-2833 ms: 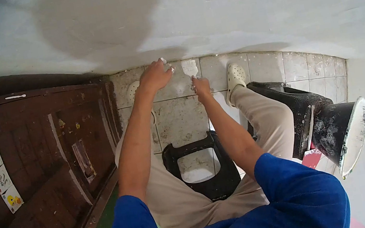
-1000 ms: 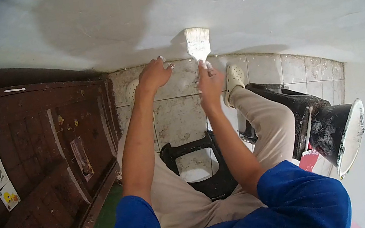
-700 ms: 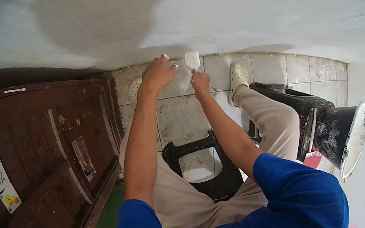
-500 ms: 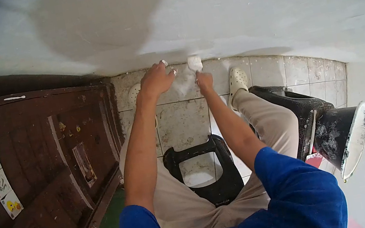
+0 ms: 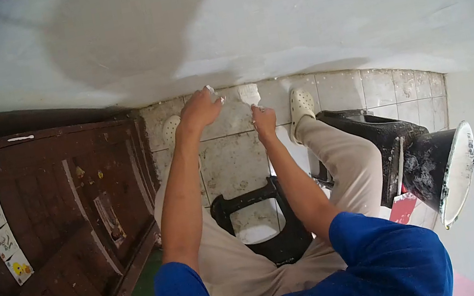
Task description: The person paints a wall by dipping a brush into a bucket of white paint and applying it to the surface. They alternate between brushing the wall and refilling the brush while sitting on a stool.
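My right hand grips a putty knife whose wide blade is coated in white. The blade points toward the wall, over the floor tiles close to the wall's foot. To its left, my left hand is closed around a small flat white-smeared piece, mostly hidden by the fingers. Both hands are near the base of the pale wall, a short gap apart.
I sit low on a black stool, with tiled floor between my feet. Right of my leg, a black bucket with a white-coated inside lies tilted by another black stool. A brown wooden door stands at left.
My right hand has drawn the putty knife slightly back from the wall's foot and to the left. My left hand stays closed and has shifted only a little. The view has tilted slightly.
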Demonstrator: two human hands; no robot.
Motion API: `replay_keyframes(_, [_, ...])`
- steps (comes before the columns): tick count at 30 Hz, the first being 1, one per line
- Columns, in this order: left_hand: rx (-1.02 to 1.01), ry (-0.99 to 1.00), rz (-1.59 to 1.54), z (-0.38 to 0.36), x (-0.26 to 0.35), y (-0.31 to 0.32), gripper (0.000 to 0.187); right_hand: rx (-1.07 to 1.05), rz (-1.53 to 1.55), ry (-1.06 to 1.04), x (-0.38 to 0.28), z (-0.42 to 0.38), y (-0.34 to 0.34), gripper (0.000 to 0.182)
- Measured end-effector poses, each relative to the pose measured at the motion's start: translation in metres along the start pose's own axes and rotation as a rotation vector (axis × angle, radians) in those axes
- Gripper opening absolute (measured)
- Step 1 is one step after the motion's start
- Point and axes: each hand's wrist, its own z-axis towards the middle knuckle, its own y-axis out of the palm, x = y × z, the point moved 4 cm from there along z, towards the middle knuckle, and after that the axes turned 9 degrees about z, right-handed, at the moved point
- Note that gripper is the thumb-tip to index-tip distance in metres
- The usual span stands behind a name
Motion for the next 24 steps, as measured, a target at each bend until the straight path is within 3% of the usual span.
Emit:
replay_keyframes(1, [0.017,-0.002,-0.001,-0.002,-0.001,-0.004,0.053,0.028,-0.066,-0.044,0.038,0.028,0.010,0.027])
replay_keyframes(4, [0.030,-0.018,-0.004,-0.006,0.001,-0.012,0.053,0.012,-0.359,-0.237,0.013,0.040,0.015,0.030])
replay_keyframes(7, [0.025,-0.037,0.015,-0.002,0.001,-0.017,0.054,-0.078,-0.023,0.028,-0.030,0.042,0.020,0.033])
replay_keyframes(10, [0.037,-0.030,0.027,-0.004,0.000,-0.012,0.055,-0.098,0.161,0.065,-0.067,0.035,0.015,0.032])
replay_keyframes(13, [0.033,-0.019,0.025,-0.005,0.004,-0.010,0.055,-0.152,0.422,0.031,-0.135,-0.025,-0.014,0.028])
replay_keyframes(19, [0.038,0.018,-0.027,-0.016,0.003,-0.001,0.055,-0.109,0.547,-0.048,-0.219,-0.134,-0.053,0.022])
replay_keyframes(22, [-0.007,-0.023,-0.053,-0.021,0.009,-0.011,0.055,-0.066,0.595,-0.155,-0.191,-0.122,-0.029,0.026])
replay_keyframes(24, [0.014,-0.016,-0.063,-0.016,0.006,-0.009,0.055,-0.074,0.552,-0.076,-0.150,-0.089,-0.008,0.026])
